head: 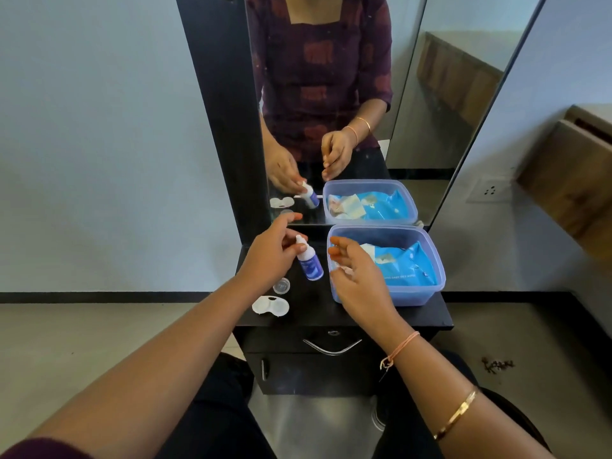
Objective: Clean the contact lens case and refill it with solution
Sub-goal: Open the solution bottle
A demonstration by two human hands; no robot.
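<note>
A small white solution bottle [310,264] with a blue label stands on the black dresser top [311,313], in front of the mirror. My left hand [270,251] hovers beside it with fingers spread, and the thumb is at the bottle's neck. The white contact lens case [270,306] lies open near the front left corner, and a clear round cap [281,285] sits just behind it. My right hand [356,279] is over the left rim of the plastic tub, fingers loosely apart; I see nothing in it.
A translucent blue plastic tub [427,293] holds a blue wipes pack [405,266] and small sachets on the right of the top. The mirror [331,94] stands directly behind. A drawer with a metal handle [332,348] is below the top.
</note>
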